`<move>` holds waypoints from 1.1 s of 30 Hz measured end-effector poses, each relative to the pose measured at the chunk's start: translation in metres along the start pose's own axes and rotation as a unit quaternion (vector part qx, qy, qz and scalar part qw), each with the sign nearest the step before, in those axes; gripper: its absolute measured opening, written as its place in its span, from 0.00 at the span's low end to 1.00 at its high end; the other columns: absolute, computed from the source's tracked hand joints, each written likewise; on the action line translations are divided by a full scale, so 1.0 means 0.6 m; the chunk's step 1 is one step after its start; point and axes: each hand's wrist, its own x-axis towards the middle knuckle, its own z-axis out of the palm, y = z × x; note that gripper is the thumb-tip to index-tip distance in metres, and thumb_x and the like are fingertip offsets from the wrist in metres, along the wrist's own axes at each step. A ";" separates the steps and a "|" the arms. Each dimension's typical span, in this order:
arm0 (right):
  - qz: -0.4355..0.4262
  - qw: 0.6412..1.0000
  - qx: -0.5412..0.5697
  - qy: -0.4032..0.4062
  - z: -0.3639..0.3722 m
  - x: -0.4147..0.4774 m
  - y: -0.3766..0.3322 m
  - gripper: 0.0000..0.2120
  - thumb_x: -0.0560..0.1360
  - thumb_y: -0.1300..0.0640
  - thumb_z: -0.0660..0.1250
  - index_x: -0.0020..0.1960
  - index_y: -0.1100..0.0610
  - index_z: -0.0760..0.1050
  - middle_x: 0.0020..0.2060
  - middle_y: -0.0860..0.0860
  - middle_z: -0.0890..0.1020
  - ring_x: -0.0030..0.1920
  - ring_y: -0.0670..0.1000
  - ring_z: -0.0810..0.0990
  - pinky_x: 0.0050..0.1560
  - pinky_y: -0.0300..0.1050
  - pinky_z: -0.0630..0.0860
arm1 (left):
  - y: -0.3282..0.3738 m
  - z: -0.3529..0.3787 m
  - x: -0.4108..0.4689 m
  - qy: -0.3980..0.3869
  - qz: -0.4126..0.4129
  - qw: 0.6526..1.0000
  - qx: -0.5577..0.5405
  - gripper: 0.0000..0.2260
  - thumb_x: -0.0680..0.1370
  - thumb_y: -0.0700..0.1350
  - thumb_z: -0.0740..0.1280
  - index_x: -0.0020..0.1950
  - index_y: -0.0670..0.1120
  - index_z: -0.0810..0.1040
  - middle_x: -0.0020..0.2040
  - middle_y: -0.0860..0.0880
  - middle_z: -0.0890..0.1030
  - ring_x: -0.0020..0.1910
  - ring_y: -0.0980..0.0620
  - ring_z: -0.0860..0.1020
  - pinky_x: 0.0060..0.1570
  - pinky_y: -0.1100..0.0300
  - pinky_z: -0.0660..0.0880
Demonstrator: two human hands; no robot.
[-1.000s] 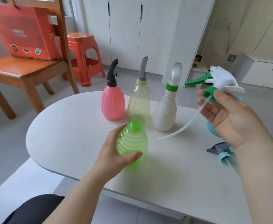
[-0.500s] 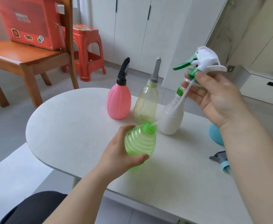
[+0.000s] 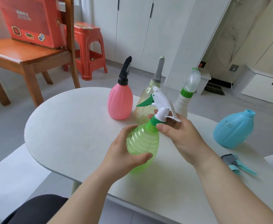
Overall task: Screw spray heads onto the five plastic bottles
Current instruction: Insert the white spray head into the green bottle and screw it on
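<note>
A white oval table (image 3: 64, 126) was seen before white cupboards, with the green bottle (image 3: 142, 143) tilted near its front edge and held around its ribbed body by the left hand (image 3: 123, 156). The white-and-green spray head (image 3: 160, 104) was seated on that bottle's neck, its green collar pinched by the closed grip of the right hand (image 3: 184, 136). Behind the green bottle stood a pink bottle (image 3: 120, 102), a yellowish bottle (image 3: 144, 101) and a white bottle (image 3: 183, 102), all capped, while a blue bottle (image 3: 232, 130) without a head and a loose grey-and-blue spray head (image 3: 234, 162) lay to its right.
</note>
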 end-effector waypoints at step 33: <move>-0.064 0.978 -0.178 0.087 -0.012 -0.014 0.013 0.14 0.65 0.64 0.72 0.38 0.48 0.71 0.35 0.42 0.78 0.34 0.34 0.76 0.38 0.25 0.71 | -0.006 0.049 -0.005 0.013 -0.006 0.998 0.062 0.35 0.61 0.48 0.77 0.64 0.55 0.65 0.57 0.60 0.73 0.58 0.60 0.71 0.55 0.67 0.65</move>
